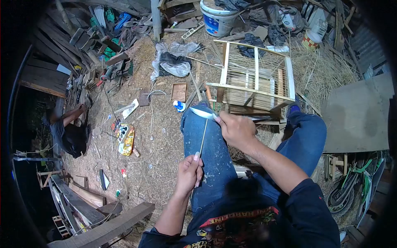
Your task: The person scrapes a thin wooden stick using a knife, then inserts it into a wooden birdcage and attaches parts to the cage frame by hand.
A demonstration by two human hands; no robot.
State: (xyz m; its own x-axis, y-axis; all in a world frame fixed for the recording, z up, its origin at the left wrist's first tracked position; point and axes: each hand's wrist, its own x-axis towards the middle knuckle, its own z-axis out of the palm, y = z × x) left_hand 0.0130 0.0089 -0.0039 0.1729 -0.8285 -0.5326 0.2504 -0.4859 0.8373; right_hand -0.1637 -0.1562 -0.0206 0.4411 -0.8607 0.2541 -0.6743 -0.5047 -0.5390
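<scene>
My left hand (190, 171) is closed around a thin stick (203, 140), with the thumb pressed along it. The stick slants up across the left thigh of my jeans. My right hand (237, 130) is closed on a knife, its handle hidden in the fist. The knife's broad, pale blade (202, 113) points left and lies across the stick's upper end. Beyond my knees stands a wooden frame with thin bars, like a cage (256, 87). A blue and white bottle (179, 106) is by my left knee.
A wooden tray (179, 91), a yellow bag (126, 140) and plastic sheets (173, 64) lie on the straw-littered ground. A bucket (218, 20) stands at the back. Another person (71, 128) sits at the left. A board (357, 115) is on the right, a beam (107, 227) front left.
</scene>
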